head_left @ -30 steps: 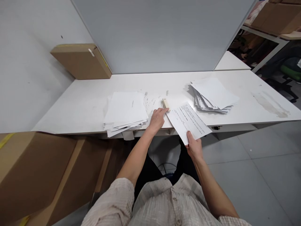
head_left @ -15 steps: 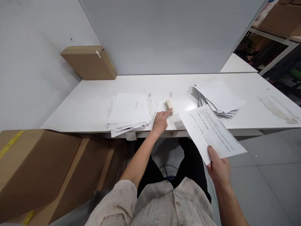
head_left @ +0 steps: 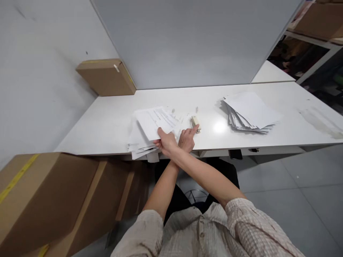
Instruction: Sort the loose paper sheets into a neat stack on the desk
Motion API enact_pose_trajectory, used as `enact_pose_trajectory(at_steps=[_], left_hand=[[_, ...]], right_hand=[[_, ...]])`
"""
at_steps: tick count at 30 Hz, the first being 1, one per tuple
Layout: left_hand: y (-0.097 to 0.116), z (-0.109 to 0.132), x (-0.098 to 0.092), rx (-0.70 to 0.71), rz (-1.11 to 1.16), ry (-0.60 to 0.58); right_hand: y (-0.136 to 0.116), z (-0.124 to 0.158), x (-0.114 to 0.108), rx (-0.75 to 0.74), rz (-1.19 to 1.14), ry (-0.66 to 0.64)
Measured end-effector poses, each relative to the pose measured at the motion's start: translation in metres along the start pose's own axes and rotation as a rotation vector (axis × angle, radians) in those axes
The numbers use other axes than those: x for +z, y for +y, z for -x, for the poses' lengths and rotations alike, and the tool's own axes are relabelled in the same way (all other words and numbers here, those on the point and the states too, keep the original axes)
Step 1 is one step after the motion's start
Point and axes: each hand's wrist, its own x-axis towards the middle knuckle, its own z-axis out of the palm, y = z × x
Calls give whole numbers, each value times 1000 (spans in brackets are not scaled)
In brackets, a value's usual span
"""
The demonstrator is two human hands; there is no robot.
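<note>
My right hand point(head_left: 167, 142) is closed on a printed sheet of paper point(head_left: 154, 123), its thumb on top near the corner. The sheet lies over the left paper stack point(head_left: 136, 144), slightly turned against it; whether it rests fully on the stack I cannot tell. My right forearm crosses above my left wrist. My left hand point(head_left: 187, 140) stays on the desk, its index finger stretched out with the tip on a small beige stapler point(head_left: 196, 122) and the other fingers bent. It grips nothing.
A second, untidy paper stack point(head_left: 252, 110) lies on the right of the white desk point(head_left: 209, 98). Small scraps lie by the stapler. One flat cardboard box point(head_left: 107, 76) leans at the back left; large cartons point(head_left: 48, 200) stand below left. A grey panel point(head_left: 193, 43) rises behind.
My right hand has swung from the right side across to the left, bringing the printed sheet over the left stack. My left hand keeps its index finger at the stapler.
</note>
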Motion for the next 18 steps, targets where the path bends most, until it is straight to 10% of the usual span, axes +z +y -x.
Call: enact_pose_trajectory(at_steps=[4, 7, 13, 18], left_hand=[[0, -4, 0, 7, -57, -37], [-3, -4, 4, -10, -77, -45], [-6, -2, 6, 48, -98, 13], [-5, -1, 5, 68, -88, 37]], right_hand=[[-7, 35, -9, 463, -174, -225], [-36, 67, -58, 372, 52, -400], [-130, 38, -228, -483, 1101, 549], [-163, -6, -318, -210, 1680, 725]])
